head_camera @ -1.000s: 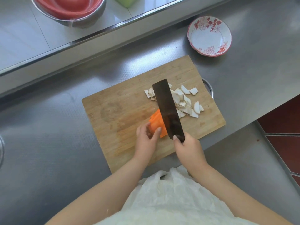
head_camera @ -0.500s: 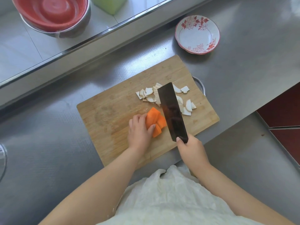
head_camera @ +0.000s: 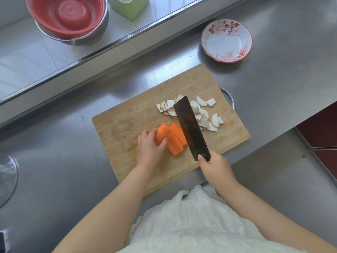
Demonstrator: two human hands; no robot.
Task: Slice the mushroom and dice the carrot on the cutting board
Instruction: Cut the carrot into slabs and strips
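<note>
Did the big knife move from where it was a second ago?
Yes. Against the cutting board, the knife slid a little right, towards the mushroom slices, uncovering the carrot.

The cleaver (head_camera: 191,127) blade covers part of the mushroom slices (head_camera: 204,115), and its handle is buried in the right hand (head_camera: 217,169). Left hand (head_camera: 149,148) hides the carrot's (head_camera: 171,138) near-left end. Red basin (head_camera: 67,15) and green container (head_camera: 131,6) get cropped by the top edge.

Left hand (head_camera: 150,149) curls its fingers (head_camera: 145,136) over the carrot (head_camera: 170,139); right hand (head_camera: 217,169) grips the cleaver (head_camera: 191,127), both forearms reaching from near side
</note>
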